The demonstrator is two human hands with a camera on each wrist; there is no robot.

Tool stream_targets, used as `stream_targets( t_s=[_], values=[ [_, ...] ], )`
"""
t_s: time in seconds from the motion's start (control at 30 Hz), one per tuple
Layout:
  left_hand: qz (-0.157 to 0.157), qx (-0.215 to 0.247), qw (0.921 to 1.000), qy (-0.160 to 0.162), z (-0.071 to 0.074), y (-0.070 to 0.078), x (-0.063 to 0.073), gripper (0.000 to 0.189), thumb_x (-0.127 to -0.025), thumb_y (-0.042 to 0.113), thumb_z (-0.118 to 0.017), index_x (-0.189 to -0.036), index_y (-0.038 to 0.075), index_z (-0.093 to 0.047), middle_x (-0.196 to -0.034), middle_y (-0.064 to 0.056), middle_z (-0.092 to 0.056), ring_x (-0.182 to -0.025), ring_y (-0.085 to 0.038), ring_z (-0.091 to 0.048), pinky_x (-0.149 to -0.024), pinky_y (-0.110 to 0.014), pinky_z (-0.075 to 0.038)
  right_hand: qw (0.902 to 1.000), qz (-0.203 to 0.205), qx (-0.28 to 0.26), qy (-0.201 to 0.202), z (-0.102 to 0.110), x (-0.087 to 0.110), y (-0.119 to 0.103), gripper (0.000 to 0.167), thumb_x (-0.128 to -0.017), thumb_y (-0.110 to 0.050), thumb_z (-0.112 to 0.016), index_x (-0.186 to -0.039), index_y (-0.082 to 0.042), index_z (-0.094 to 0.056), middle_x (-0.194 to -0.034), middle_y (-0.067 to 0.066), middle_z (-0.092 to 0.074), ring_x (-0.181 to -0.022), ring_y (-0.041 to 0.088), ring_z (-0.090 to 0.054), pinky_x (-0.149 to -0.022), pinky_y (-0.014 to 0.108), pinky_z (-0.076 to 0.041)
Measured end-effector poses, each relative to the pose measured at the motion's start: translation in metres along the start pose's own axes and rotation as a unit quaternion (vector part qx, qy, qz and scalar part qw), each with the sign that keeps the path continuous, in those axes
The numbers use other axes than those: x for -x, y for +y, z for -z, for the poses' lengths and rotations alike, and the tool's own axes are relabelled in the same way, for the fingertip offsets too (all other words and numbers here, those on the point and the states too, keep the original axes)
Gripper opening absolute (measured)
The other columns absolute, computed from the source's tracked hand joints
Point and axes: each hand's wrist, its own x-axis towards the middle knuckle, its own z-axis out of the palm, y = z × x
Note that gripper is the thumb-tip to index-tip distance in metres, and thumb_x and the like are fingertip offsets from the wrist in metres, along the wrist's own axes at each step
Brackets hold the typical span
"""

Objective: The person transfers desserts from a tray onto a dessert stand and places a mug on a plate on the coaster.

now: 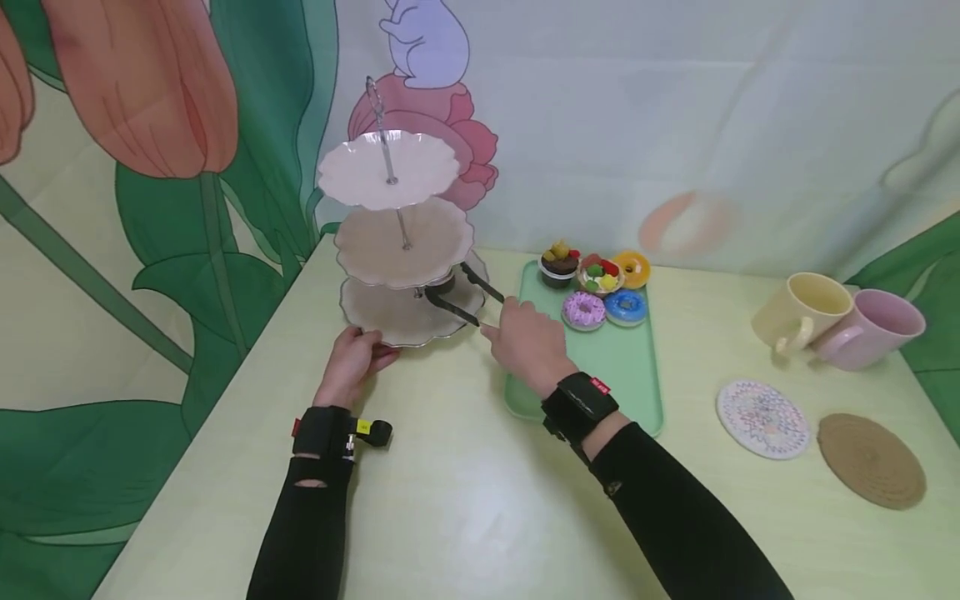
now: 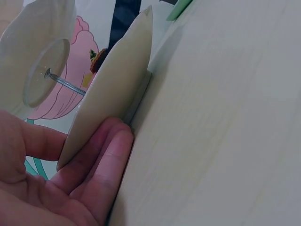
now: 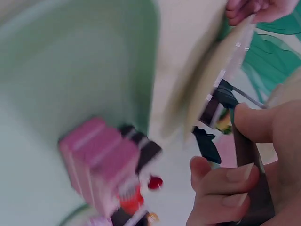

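Pinches the rim of the lowest plate (image 1: 382, 317) from above and beneath with the left hand (image 1: 351, 362), probably to steady the pale, scalloped tiered stand (image 1: 352, 179) on the bench (image 1: 450, 500). Grips black tongs (image 1: 452, 307) in the right hand (image 1: 531, 342), likely to reach the narrow gap under the middle plate (image 1: 378, 250). Has a dark-sided, brightly topped cake (image 3: 209, 110) between their tips, over the lowest plate; cannot tell whether squeezed.

The right hand (image 3: 284, 146) is gripping dark tongs (image 3: 245, 151), their ends reaching beside a pale plate (image 3: 207, 80) — the left hand (image 3: 263, 8) is holding that plate's edge. A pink, striped block (image 3: 99, 153) is lying blurred on a green tray (image 3: 84, 70).
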Motion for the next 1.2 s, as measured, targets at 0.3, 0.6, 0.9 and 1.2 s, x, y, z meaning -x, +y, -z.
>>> stream_targets(
  t_s=[0.3,0.6,0.9,1.2],
  values=[
    [0.007,-0.007,1.0000,0.000,0.001,-0.003,0.005,0.044,-0.101,0.018,-0.037,-0.142,0.005,-0.029,-0.116,-0.013,-0.050,-0.102,-0.024,-0.060,-0.093,-0.033,-0.053,0.9987,0.008,-0.049,0.011,0.027,0.044,0.047,0.047,-0.093,-0.049,-0.051,-0.110,-0.006,-0.052,-0.077,0.006,-0.055,-0.059,0.021,-0.054,-0.042,0.030,-0.040],
    [0.005,-0.010,0.9999,-0.009,0.001,-0.003,0.005,0.044,-0.100,0.019,-0.038,-0.141,0.007,-0.029,-0.115,-0.011,-0.050,-0.104,-0.024,-0.059,-0.095,-0.033,-0.052,0.9943,-0.057,-0.064,0.064,0.051,0.063,0.121,0.074,-0.094,-0.054,-0.042,-0.136,0.007,-0.036,-0.108,0.024,-0.059,-0.078,0.034,-0.061,-0.046,0.035,-0.046],
    [0.007,-0.017,0.9997,-0.015,0.000,-0.004,0.001,0.045,-0.101,0.019,-0.037,-0.143,0.008,-0.027,-0.117,-0.012,-0.049,-0.106,-0.024,-0.058,-0.094,-0.031,-0.053,0.9881,-0.110,-0.070,0.081,0.044,0.066,0.167,0.078,-0.094,-0.056,-0.039,-0.134,0.011,-0.034,-0.105,0.032,-0.057,-0.083,0.047,-0.060,-0.049,0.044,-0.046],
    [0.001,-0.011,0.9999,-0.012,0.000,-0.002,0.004,0.044,-0.100,0.018,-0.039,-0.142,0.007,-0.029,-0.114,-0.011,-0.051,-0.106,-0.026,-0.059,-0.095,-0.033,-0.052,0.9870,-0.123,-0.087,0.057,0.033,0.067,0.175,0.085,-0.093,-0.062,-0.034,-0.139,0.010,-0.028,-0.111,0.033,-0.055,-0.088,0.047,-0.060,-0.049,0.040,-0.045]
  ],
)
